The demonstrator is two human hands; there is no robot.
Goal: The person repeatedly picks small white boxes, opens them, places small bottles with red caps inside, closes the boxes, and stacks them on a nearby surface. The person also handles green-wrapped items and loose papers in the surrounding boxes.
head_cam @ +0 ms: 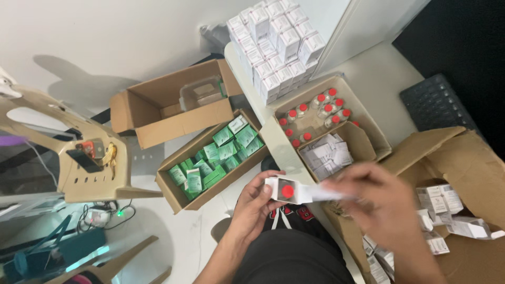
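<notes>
Both hands meet low in the view, above the person's lap. Left hand [258,202] is clamped on a small white carton [286,190], its open end showing a red-capped vial [288,191] inside. Right hand [384,202], blurred, pinches a white leaflet [329,193] at the carton's mouth. Just beyond, on the desk [379,79], an open box [368,118] holds more red-capped vials [323,110] and a smaller box of folded leaflets [329,152]. Behind it stands a stack of white cartons [279,47]. To the right, a big box [463,163] holds loose cartons. On the floor to the left lies a box of green packets [218,155].
</notes>
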